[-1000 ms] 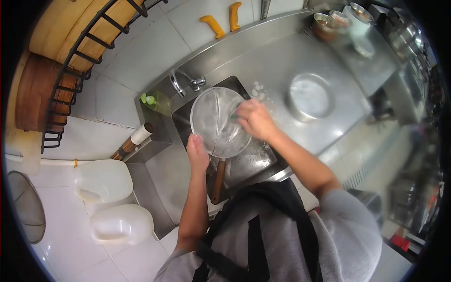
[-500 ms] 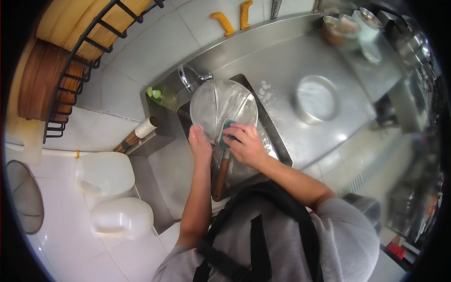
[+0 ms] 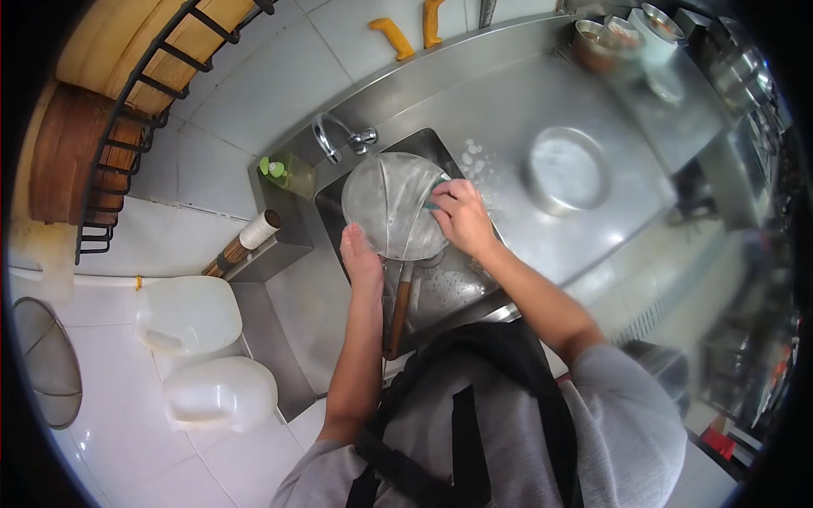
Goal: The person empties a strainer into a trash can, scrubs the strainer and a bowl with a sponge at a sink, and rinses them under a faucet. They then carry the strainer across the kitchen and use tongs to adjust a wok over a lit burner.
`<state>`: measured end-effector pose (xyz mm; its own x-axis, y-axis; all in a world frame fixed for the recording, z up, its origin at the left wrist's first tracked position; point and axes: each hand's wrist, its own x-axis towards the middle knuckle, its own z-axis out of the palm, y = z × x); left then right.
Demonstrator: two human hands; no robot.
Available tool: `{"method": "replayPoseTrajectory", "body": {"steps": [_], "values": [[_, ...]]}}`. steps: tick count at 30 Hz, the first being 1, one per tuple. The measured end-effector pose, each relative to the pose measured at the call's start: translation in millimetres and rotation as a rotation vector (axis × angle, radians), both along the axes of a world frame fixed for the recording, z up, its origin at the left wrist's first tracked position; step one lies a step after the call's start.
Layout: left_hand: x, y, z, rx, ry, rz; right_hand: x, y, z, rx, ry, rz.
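A round mesh strainer point(image 3: 368, 199) with wire ribs and a wooden handle point(image 3: 400, 309) lies tilted over the sink basin point(image 3: 498, 296). My left hand point(image 3: 360, 252) grips the strainer's rim at its lower left. Closed on a green scouring pad point(image 3: 436, 195), my right hand point(image 3: 461, 218) presses against the strainer's right side. Most of the pad is hidden behind the fingers. The handle points down toward my body.
A curved tap point(image 3: 329, 140) stands behind the basin, beside a green-topped soap bottle point(image 3: 288, 173). A round metal pan point(image 3: 569, 169) sits on the steel counter point(image 3: 500, 102) to the right. Two white plastic containers point(image 3: 190, 313) are at left, below a bamboo brush point(image 3: 246, 244).
My right hand has moved the scouring pad up and to the right, from the strainer's lower middle to its right side. My left hand keeps its hold on the rim.
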<state>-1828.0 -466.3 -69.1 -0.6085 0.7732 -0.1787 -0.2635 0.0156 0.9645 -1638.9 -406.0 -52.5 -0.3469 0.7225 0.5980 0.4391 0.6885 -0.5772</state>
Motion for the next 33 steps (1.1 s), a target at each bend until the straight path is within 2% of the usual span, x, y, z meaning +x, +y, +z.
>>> {"method": "replayPoseTrajectory", "body": {"steps": [3, 5, 6, 8, 11, 12, 14, 16, 17, 18, 20, 22, 25, 26, 28, 29, 33], "values": [[-2.4, 5.9, -3.9, 0.02, 0.035, 0.064, -8.0, -17.4, 17.3, -0.075, -0.06, 0.022], [-15.7, 2.3, -7.5, 0.056, 0.207, -0.049, -19.5, -43.5, 21.7, -0.069, -0.016, 0.077], [-14.8, 1.4, -8.1, 0.055, 0.209, -0.044, -22.5, -49.4, 22.3, -0.06, 0.026, 0.125], [-10.8, -0.3, -10.4, -0.02, 0.269, 0.076, -20.8, -51.2, 19.8, -0.067, 0.022, 0.138], [-15.2, -4.5, -29.5, -0.001, 0.162, 0.028, -16.6, -53.7, 14.4, 0.065, -0.004, 0.161], [-10.9, -6.2, -25.0, 0.0, 0.161, 0.032, -14.4, -54.9, 8.6, 0.105, -0.004, 0.209], [-3.1, -9.8, -8.8, -0.039, -0.015, 0.055, -8.8, -52.4, 6.4, 0.148, 0.002, 0.263], [-10.3, -6.8, -18.5, -0.014, 0.004, 0.029, 4.3, -38.4, 7.6, 0.167, 0.004, 0.309], [-11.6, -8.8, -25.8, 0.006, 0.015, 0.002, 9.3, -27.9, 3.3, 0.123, -0.028, 0.204], [-9.8, -11.3, -23.9, 0.0, 0.01, 0.005, 10.0, -17.2, -3.3, 0.116, -0.033, 0.207], [-7.8, -5.9, -9.7, -0.038, -0.077, 0.046, 9.4, 3.4, -11.8, -0.045, 0.176, -0.074], [-7.7, -2.0, -3.1, -0.005, -0.104, 0.03, 2.7, -13.1, -5.1, -0.056, 0.167, -0.104], [-10.1, 1.4, -7.5, 0.029, -0.183, 0.019, -8.2, -53.1, 11.2, 0.114, 0.085, 0.224], [-13.2, 2.4, -10.2, 0.04, -0.227, 0.014, -7.6, -46.2, 9.7, 0.115, 0.089, 0.222], [-17.0, -0.2, -6.7, 0.07, -0.232, -0.011, -0.8, -17.1, 3.0, 0.088, 0.147, 0.051], [-17.0, -2.6, -6.0, 0.104, -0.245, -0.034, 4.3, 2.3, -0.3, -0.023, 0.217, -0.022], [-16.5, -8.5, -4.5, 0.147, -0.256, -0.1, 10.2, 36.8, -8.1, -0.138, 0.223, -0.087]]}}
